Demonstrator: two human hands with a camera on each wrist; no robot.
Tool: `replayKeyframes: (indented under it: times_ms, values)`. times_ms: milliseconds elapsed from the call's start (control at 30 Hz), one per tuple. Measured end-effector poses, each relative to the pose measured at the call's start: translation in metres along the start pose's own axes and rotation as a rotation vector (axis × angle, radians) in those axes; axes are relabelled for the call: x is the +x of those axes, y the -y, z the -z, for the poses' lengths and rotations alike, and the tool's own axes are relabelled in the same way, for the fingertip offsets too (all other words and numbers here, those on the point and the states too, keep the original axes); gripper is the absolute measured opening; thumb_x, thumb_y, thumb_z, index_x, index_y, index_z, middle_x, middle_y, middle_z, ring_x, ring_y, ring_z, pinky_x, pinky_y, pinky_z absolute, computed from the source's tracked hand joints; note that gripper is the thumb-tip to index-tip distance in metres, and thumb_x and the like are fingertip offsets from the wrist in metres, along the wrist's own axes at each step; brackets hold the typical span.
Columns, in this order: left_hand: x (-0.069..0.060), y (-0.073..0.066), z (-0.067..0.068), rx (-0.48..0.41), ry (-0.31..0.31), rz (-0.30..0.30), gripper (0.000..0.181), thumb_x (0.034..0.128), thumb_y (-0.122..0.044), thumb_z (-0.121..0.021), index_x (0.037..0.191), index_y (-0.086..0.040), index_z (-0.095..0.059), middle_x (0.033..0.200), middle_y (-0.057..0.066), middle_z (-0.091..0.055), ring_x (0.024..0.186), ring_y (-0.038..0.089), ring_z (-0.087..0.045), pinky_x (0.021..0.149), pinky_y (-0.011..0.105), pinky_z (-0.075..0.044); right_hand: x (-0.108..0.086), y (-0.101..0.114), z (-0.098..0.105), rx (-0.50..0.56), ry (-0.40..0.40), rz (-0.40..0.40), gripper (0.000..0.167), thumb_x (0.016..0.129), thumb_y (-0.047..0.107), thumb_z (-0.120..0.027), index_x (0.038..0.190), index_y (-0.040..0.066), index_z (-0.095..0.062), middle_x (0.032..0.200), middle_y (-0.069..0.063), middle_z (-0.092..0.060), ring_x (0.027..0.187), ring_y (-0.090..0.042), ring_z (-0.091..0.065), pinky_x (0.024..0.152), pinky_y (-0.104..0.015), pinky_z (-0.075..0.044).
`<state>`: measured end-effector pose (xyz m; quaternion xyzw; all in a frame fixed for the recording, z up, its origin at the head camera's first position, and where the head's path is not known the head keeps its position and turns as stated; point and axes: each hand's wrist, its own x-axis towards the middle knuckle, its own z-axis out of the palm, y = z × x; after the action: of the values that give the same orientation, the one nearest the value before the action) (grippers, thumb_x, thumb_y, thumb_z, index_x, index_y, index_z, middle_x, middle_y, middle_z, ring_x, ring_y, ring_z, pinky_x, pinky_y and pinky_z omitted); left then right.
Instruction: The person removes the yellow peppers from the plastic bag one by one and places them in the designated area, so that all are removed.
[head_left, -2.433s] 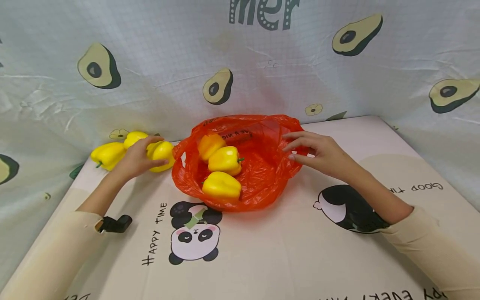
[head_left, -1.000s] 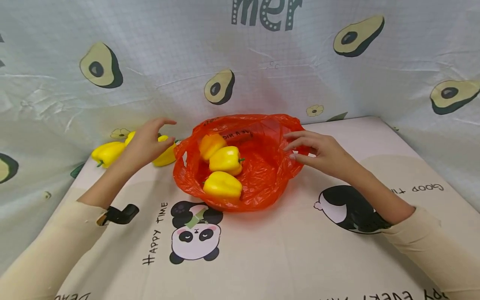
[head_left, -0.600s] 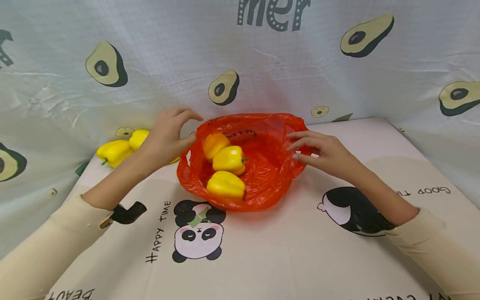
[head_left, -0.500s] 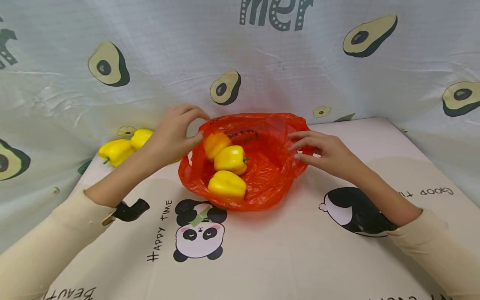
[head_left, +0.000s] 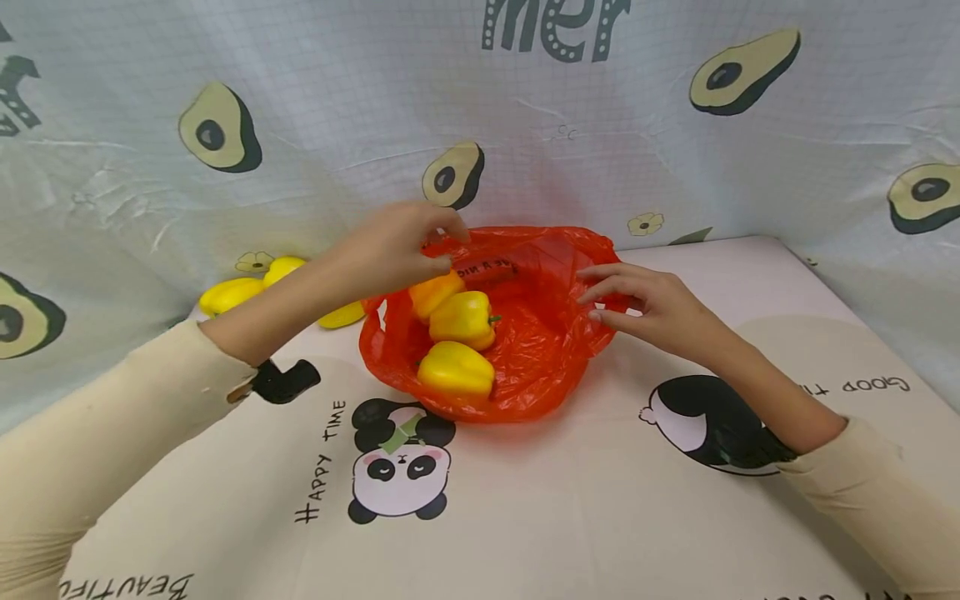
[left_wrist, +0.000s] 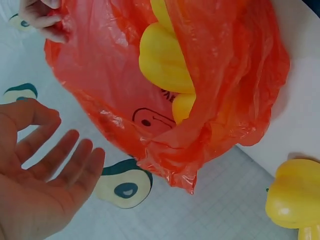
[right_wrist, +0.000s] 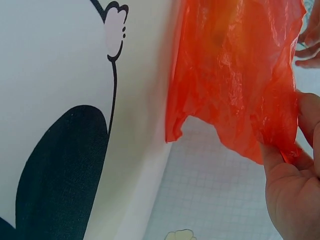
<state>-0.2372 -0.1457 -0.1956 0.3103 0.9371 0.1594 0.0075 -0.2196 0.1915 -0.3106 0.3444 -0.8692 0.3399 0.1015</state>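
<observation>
A red plastic bag point(head_left: 536, 350) stands with its mouth spread wide on the table. Inside its left half are three yellow bell peppers: a front one point(head_left: 456, 369), a middle one point(head_left: 461, 320) and a back one point(head_left: 433, 293), the last partly covered by the left hand. Over the bag's back left rim hovers my left hand point(head_left: 397, 246); the left wrist view shows this palm point(left_wrist: 42, 185) empty, fingers loosely bent and apart from the plastic. My right hand point(head_left: 652, 307) holds the bag's right rim, thumb and fingers on either side of the plastic point(right_wrist: 235, 75).
Left of the bag lie more yellow peppers: one point(head_left: 228, 296) at the table's left edge, one point(head_left: 283, 268) behind it, and one point(head_left: 341, 315) partly hidden under the left forearm. A patterned cloth wall point(head_left: 337, 108) rises behind the printed table top point(head_left: 525, 508).
My left hand has moved from the pepper at the left, rising and going right to above the bag's back left rim. The right hand keeps its hold on the bag.
</observation>
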Motion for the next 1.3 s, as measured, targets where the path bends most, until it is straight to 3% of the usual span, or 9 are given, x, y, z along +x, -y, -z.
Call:
replayKeyframes:
  times_ms: [233, 333, 600, 767, 1000, 1133, 1300]
  values:
    - [0.022, 0.007, -0.013, 0.03, 0.181, -0.025, 0.031, 0.0894, -0.008, -0.074, 0.12, -0.009, -0.071, 0.118, 0.007, -0.069, 0.103, 0.027, -0.062, 0.089, 0.039, -0.056, -0.001, 0.0, -0.002, 0.003, -0.002, -0.001, 0.024, 0.092, 0.01, -0.076, 0.114, 0.02, -0.077, 0.137, -0.003, -0.063, 0.13, -0.027, -0.054, 0.077, -0.016, -0.05]
    - [0.028, 0.012, -0.019, 0.0, 0.254, -0.022, 0.033, 0.0884, -0.005, -0.075, 0.121, -0.007, -0.07, 0.12, 0.009, -0.068, 0.109, 0.029, -0.062, 0.093, 0.041, -0.056, -0.001, -0.001, -0.003, -0.001, -0.003, 0.001, 0.025, 0.091, 0.009, -0.076, 0.114, 0.019, -0.077, 0.137, -0.003, -0.063, 0.13, -0.027, -0.054, 0.078, -0.015, -0.051]
    - [0.038, 0.021, -0.031, -0.074, 0.454, 0.144, 0.051, 0.0875, -0.001, -0.075, 0.136, -0.013, -0.063, 0.137, 0.012, -0.062, 0.126, 0.031, -0.054, 0.095, 0.04, -0.057, 0.0, 0.0, -0.005, 0.004, -0.001, 0.009, 0.024, 0.092, 0.01, -0.076, 0.114, 0.02, -0.077, 0.137, -0.003, -0.063, 0.13, -0.027, -0.055, 0.082, -0.014, -0.05]
    - [0.039, 0.025, -0.038, -0.076, 0.483, 0.132, 0.052, 0.0866, -0.001, -0.077, 0.135, -0.012, -0.063, 0.138, 0.013, -0.061, 0.127, 0.031, -0.055, 0.098, 0.04, -0.055, 0.001, -0.002, -0.006, -0.007, 0.006, 0.002, 0.025, 0.092, 0.009, -0.076, 0.115, 0.02, -0.077, 0.138, -0.003, -0.063, 0.132, -0.027, -0.054, 0.083, -0.014, -0.051]
    - [0.049, 0.02, -0.049, 0.013, 0.447, 0.104, 0.049, 0.0847, -0.014, -0.083, 0.13, -0.008, -0.066, 0.129, 0.012, -0.065, 0.12, 0.029, -0.056, 0.101, 0.04, -0.052, 0.001, -0.001, -0.008, 0.003, 0.015, -0.003, 0.025, 0.092, 0.01, -0.075, 0.115, 0.02, -0.076, 0.138, -0.003, -0.063, 0.129, -0.026, -0.055, 0.082, -0.015, -0.052]
    - [0.056, 0.013, -0.054, 0.04, 0.447, 0.116, 0.043, 0.0834, -0.019, -0.085, 0.121, -0.005, -0.071, 0.118, 0.01, -0.069, 0.109, 0.027, -0.059, 0.097, 0.036, -0.054, 0.002, -0.001, -0.009, 0.004, 0.014, 0.001, 0.025, 0.092, 0.009, -0.075, 0.114, 0.02, -0.076, 0.138, -0.002, -0.063, 0.126, -0.025, -0.057, 0.082, -0.015, -0.052]
    - [0.061, 0.004, -0.059, 0.027, 0.471, 0.13, 0.04, 0.0811, -0.025, -0.087, 0.113, -0.011, -0.068, 0.112, 0.006, -0.066, 0.105, 0.024, -0.055, 0.089, 0.032, -0.054, 0.002, -0.001, -0.009, 0.003, 0.012, -0.001, 0.025, 0.092, 0.01, -0.076, 0.114, 0.02, -0.077, 0.138, -0.002, -0.063, 0.128, -0.025, -0.056, 0.084, -0.014, -0.052]
